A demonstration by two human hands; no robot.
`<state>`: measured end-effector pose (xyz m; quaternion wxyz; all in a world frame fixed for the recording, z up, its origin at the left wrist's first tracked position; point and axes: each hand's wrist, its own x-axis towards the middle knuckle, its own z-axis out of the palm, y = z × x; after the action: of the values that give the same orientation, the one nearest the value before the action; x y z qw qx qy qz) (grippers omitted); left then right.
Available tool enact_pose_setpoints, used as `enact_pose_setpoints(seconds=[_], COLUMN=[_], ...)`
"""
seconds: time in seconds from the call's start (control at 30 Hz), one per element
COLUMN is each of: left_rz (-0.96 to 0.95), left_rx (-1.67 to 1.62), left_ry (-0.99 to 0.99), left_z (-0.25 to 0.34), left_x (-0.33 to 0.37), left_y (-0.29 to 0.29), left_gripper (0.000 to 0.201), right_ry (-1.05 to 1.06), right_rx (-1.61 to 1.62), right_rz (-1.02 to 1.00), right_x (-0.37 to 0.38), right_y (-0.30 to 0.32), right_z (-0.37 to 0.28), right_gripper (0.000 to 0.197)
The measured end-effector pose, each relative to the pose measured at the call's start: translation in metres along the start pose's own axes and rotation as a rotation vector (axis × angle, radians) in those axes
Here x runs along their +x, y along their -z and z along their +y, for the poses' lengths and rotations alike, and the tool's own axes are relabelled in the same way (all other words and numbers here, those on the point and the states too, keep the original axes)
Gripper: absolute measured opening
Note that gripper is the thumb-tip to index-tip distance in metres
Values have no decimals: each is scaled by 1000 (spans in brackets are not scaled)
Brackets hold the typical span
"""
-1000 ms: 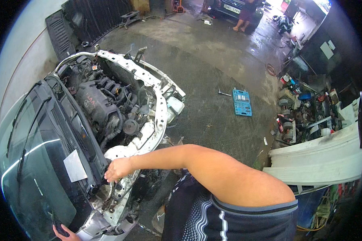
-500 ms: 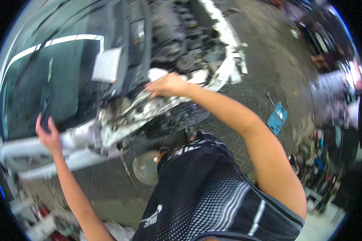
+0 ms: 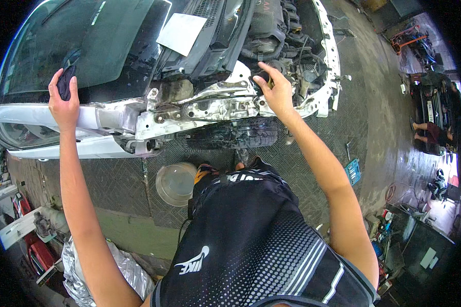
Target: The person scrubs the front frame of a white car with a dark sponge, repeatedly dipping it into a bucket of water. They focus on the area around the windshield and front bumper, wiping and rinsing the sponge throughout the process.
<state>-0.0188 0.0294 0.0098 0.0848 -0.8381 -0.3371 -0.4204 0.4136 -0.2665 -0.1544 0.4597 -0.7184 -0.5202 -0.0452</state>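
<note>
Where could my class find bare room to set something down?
Bare floor lies between the left forearm, the car's side and the round basin; more lies between the white front frame and the other person. Engine parts crowd the space beyond the right hand; clutter crowds the lower right.

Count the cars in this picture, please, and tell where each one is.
2: a pale car, engine bay exposed, across the upper left and middle; and a dark car at the right rim, partly behind a person. Others may be hidden.
</note>
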Motion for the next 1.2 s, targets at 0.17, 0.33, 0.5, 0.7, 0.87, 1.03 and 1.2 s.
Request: enact_pose_setpoints(seconds=[0.17, 0.33, 0.5, 0.7, 0.87, 1.03, 1.2], left_rz=[1, 17, 20, 5, 51, 40, 44], left_rx=[12, 29, 21, 66, 37, 65, 53], left_ry=[32, -15, 43, 75, 36, 57, 67], left_z=[-1, -2, -1, 2, 1, 7, 3], left_x=[-2, 1, 4, 0, 1, 2, 3], left_y=[5, -1, -3, 1, -2, 0, -4], left_gripper=[37, 37, 37, 39, 38, 38, 38], right_ry=[-323, 197, 536, 761, 621, 545, 174], right_rx=[38, -91, -23, -224, -185, -10, 424], right_rz=[3, -232, -481, -571, -524, -498, -389], right_x=[2, -41, -26, -14, -27, -38, -57], right_y=[15, -29, -64, -54, -85, -106, -126], right_z=[-29, -43, -80, -70, -97, -107, -129], right_gripper=[27, 50, 43, 46, 48, 48, 61])
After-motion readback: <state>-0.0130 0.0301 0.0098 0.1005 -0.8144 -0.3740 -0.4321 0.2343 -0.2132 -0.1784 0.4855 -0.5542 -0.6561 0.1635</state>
